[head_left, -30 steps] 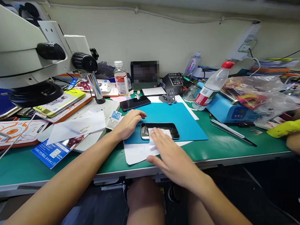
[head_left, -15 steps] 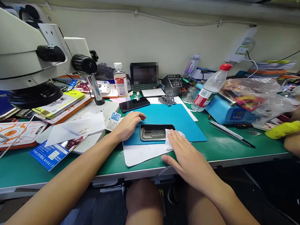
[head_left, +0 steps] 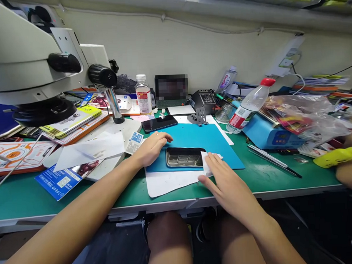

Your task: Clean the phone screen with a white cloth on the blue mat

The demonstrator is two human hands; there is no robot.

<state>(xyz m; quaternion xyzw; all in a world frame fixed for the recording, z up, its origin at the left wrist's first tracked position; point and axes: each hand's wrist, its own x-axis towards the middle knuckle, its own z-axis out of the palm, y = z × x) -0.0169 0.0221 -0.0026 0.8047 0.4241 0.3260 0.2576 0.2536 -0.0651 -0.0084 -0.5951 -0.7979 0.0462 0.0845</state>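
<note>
A phone (head_left: 184, 158) lies flat, its dark glass upward and reflecting light, on the blue mat (head_left: 219, 146). At its right end, my right hand (head_left: 223, 172) presses a white wipe (head_left: 206, 164) under flattened fingers, with the thumb held apart. That hand hides the phone's right edge. My left hand (head_left: 153, 148) rests on the mat by the phone's upper left corner, fingers loosely bent and holding nothing visible. White paper (head_left: 166, 183) sticks out from under the mat's front edge. Another black phone (head_left: 160, 124) lies behind my left hand.
A microscope (head_left: 32, 71) looms at left, above boxes and papers. A red-capped bottle (head_left: 250, 108) leans at right beside a blue box (head_left: 268, 132). Tweezers (head_left: 273, 160) lie right of the mat. At the far right, another person's hand (head_left: 350, 176) is by a yellow bottle (head_left: 335, 157).
My right hand has slid a little to the right with the wipe, showing more of the phone's glass. My left hand stays about where it was. The view has shifted slightly.
</note>
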